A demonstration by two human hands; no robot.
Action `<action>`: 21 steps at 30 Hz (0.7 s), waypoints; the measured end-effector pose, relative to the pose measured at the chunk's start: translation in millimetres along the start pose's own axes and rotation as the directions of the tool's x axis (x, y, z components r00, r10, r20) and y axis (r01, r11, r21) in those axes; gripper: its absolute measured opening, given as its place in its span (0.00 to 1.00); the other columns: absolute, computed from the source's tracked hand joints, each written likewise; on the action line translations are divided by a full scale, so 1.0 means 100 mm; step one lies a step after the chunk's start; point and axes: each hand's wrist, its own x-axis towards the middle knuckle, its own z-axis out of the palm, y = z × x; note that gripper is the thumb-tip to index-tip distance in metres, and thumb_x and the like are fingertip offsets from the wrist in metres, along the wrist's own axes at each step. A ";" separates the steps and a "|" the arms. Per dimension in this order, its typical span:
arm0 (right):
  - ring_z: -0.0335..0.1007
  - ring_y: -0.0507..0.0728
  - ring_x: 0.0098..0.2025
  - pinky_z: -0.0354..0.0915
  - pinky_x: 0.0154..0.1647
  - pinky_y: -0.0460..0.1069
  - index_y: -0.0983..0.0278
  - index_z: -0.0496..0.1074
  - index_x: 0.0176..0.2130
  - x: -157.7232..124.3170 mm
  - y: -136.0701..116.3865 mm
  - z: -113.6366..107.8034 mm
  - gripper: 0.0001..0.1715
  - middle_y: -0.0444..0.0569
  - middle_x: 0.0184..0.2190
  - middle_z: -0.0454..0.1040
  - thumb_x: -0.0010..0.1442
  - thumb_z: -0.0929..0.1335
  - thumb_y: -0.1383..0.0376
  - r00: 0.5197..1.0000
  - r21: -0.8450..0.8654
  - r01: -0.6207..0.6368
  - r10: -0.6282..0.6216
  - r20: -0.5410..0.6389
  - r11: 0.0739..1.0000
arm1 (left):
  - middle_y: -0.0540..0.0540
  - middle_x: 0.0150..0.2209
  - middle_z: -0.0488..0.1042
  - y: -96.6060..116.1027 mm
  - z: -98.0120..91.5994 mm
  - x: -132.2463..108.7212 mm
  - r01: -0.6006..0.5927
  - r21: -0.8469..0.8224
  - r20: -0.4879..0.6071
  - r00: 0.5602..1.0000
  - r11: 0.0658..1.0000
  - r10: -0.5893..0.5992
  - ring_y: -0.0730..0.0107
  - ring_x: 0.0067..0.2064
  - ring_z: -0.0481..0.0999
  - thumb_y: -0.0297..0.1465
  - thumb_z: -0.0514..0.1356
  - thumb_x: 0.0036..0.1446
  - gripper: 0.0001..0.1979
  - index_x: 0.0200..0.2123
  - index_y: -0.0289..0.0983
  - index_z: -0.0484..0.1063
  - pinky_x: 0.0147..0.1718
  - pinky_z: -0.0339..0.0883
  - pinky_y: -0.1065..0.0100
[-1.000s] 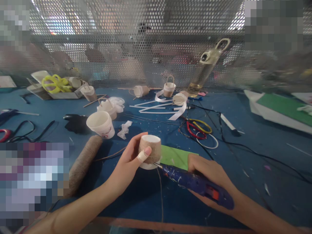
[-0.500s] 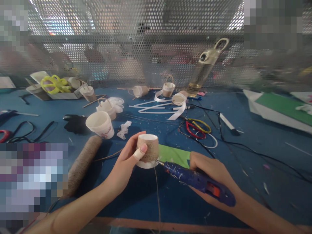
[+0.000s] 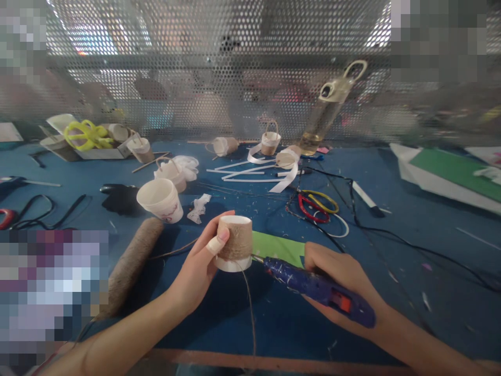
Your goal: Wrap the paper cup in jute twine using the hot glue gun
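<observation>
A blue worktable (image 3: 391, 250) fills the view, backed at 12 o'clock by a perforated metal screen (image 3: 219, 68). Taking the twine-wrapped cup (image 3: 235, 243) as the dial's centre, a thick roll of twine (image 3: 131, 263) lies at 8 o'clock, a green sheet (image 3: 278, 246) just beside the cup at 3, a plain paper cup (image 3: 160, 199) tipped over at 10, and red and yellow scissors (image 3: 317, 204) at 2.

The right hand (image 3: 340, 274) is wrapped around the grip of a blue glue gun (image 3: 317, 288) at 4 o'clock, with the nozzle touching the cup's lower edge. The left hand (image 3: 195, 271) is closed on the cup and holds it upside down above the table, a bandaged thumb pressed on the wrapped band. The two hands are apart. A loose strand of twine (image 3: 250, 308) hangs from the cup toward 6.

The cup looks light and thin-walled, so a hard squeeze would likely dent it. The rough twine should give a sure grip, best taken high on the band, away from the nozzle.
</observation>
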 end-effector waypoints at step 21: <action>0.52 0.50 0.23 0.49 0.24 0.46 0.58 0.53 0.30 -0.02 0.01 0.01 0.17 0.38 0.25 0.59 0.48 0.66 0.73 1.000 0.066 -0.016 0.014 0.024 0.998 | 0.44 0.54 0.79 0.01 0.02 0.02 0.025 -0.093 0.007 1.000 0.995 -0.025 0.57 0.51 0.76 0.42 0.66 0.59 0.24 0.58 0.41 0.75 0.43 0.70 0.66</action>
